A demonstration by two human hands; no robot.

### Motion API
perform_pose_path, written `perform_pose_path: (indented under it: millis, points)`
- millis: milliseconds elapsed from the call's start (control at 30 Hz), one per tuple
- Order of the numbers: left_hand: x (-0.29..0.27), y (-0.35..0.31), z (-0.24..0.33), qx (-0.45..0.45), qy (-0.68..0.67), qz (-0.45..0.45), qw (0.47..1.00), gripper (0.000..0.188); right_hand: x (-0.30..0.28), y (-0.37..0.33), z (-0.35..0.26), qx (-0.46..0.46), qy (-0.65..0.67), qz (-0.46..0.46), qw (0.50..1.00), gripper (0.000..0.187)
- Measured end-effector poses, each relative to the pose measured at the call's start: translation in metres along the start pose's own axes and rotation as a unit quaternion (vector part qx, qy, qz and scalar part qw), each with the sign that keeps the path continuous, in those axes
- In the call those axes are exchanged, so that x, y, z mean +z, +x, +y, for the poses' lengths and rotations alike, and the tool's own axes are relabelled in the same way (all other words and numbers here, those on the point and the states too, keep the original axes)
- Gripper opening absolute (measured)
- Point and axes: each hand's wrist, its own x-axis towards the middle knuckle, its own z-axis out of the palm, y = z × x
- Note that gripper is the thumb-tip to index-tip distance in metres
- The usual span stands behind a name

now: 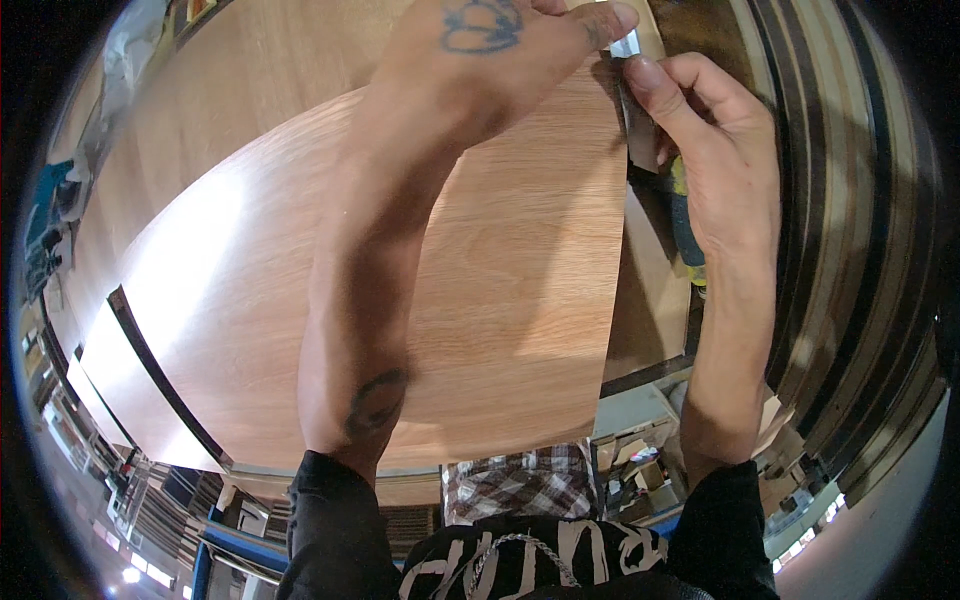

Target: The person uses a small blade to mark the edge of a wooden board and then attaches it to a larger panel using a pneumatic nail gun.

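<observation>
A large sheet of light reddish wood veneer (510, 250) with a curved far edge lies under my arms. My left hand (500, 45) reaches over it to the far right corner, its fingers partly cut off by the picture's top. Its thumb is bent in by a small shiny silver piece (625, 43); what the fingers grip cannot be made out. Close by, my right hand (725, 135) pinches a narrow dark strip (640, 130) between thumb and forefinger, at the sheet's right edge. Another dark strip (165, 375) crosses the sheet's left part.
Beside my right wrist lies a yellow-green and dark tool (685, 225). Striped layers of board edges (840, 230) run along the right. Teal tools (50, 200) and clear plastic (125, 50) sit at the far left. Below the bench edge is a box of small items (640, 470).
</observation>
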Motion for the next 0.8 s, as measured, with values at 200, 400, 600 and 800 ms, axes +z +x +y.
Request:
perform_pose_path:
  millis: [200,400,600,800]
  points:
    - [-0.005,0.006,-0.017,0.058,-0.012,-0.019,0.998,0.052,0.002,0.0,-0.008,0.002,-0.046,-0.016,0.999,0.025]
    - [-0.007,0.0,0.012,-0.075,-0.003,0.012,0.997,0.049,0.008,0.0,-0.009,-0.02,-0.045,0.005,0.999,0.023]
    - [0.002,-0.005,-0.033,0.193,-0.031,0.079,0.978,0.043,0.008,0.0,-0.011,-0.02,-0.065,0.016,0.998,0.023]
    - [-0.012,0.003,-0.025,0.115,-0.073,-0.016,0.991,0.042,0.012,0.0,-0.009,-0.029,-0.05,0.007,0.998,0.017]
